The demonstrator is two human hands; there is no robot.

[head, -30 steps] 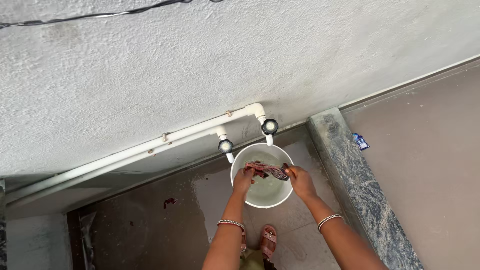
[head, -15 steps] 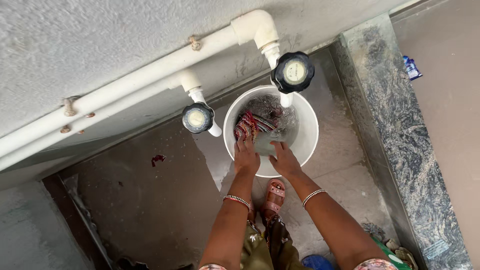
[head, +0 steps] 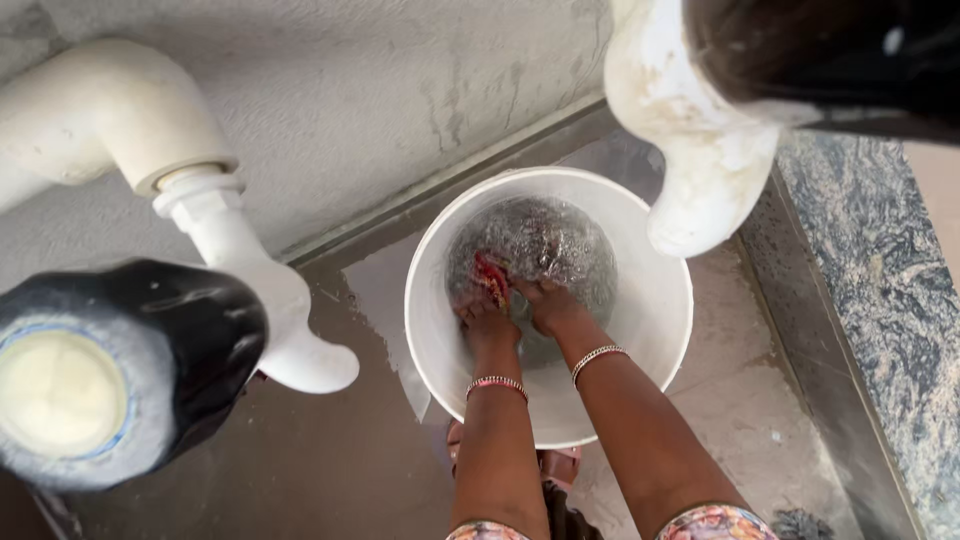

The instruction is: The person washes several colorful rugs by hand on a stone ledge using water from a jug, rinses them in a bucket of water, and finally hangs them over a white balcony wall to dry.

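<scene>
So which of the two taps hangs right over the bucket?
The tap at upper right: its white spout hangs over the white bucket's rim. The black-knobbed tap at left hangs over the floor.

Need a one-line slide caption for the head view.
Both hands press a red patterned cloth into a water-filled white bucket.

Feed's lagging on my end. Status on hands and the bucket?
Left hand and right hand both down in the white bucket, on the red cloth in water; grip unclear. Taps overhang close, not touching.
</scene>
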